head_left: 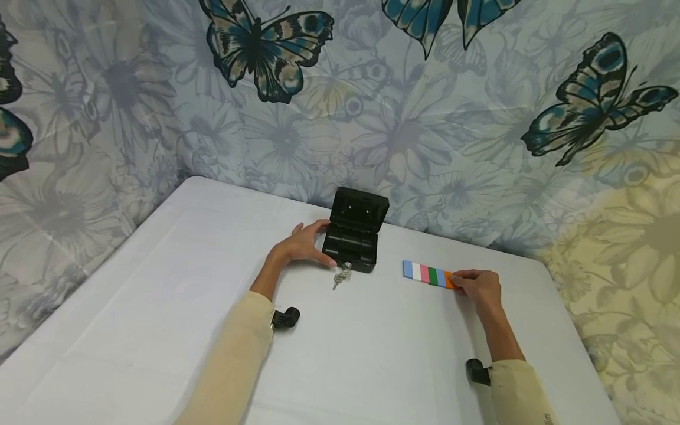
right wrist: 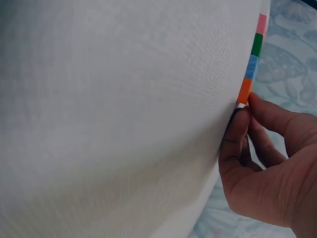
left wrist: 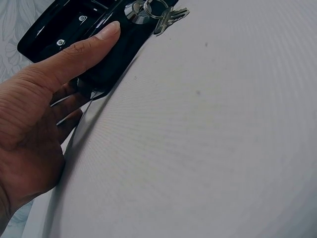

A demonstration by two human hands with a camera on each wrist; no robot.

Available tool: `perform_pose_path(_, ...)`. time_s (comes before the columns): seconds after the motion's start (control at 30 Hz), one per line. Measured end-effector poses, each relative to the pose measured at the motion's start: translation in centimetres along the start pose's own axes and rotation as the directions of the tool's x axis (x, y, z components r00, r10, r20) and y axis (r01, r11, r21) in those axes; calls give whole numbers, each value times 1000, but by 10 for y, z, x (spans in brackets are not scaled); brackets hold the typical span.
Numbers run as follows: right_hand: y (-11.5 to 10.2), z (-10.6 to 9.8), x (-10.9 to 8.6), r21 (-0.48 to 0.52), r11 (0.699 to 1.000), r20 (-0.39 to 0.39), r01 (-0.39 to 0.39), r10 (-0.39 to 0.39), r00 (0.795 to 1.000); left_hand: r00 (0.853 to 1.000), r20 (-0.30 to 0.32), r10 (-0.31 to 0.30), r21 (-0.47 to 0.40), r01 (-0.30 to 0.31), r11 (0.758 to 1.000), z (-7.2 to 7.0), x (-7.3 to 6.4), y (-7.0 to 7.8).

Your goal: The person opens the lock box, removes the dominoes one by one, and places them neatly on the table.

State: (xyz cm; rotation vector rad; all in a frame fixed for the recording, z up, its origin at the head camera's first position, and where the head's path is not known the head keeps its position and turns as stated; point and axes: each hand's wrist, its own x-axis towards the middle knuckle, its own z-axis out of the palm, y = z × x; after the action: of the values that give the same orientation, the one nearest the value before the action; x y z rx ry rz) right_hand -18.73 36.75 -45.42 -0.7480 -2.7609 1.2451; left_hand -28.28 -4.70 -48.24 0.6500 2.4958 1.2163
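A small black lockable box point(head_left: 350, 247) stands with its lid point(head_left: 360, 209) raised near the back edge of the table. My left hand point(head_left: 304, 243) grips its left side, the thumb on the front edge by the lock and the fingers round the far side. Keys point(head_left: 340, 277) on a ring hang from the lock, also visible as keys point(left wrist: 171, 20) in the left wrist view. To the right, a flat strip point(head_left: 425, 273) of blue, white, pink, green and orange bands lies on the table. My right hand point(head_left: 480, 287) pinches its orange end between thumb and fingers.
A white cloth covers the table point(head_left: 350, 354). Behind and beside it hangs a flowered wall covering point(head_left: 404, 130) with butterflies, close to the box's lid. Each wrist carries a small black camera point(head_left: 287, 317).
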Motion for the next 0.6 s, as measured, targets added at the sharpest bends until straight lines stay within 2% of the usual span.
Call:
perform_pose_path(0.33, 4, -1, -1, -23, 999, -4, -29, 28, 1000, 1000, 12, -1, 7, 1, 1000, 2, 1, 0)
perform_pose_path(0.6, -2, 0, -1, 1, 999, 61, -44, 44, 997, 1000, 30, -7, 31, 6, 999, 1, 0, -5)
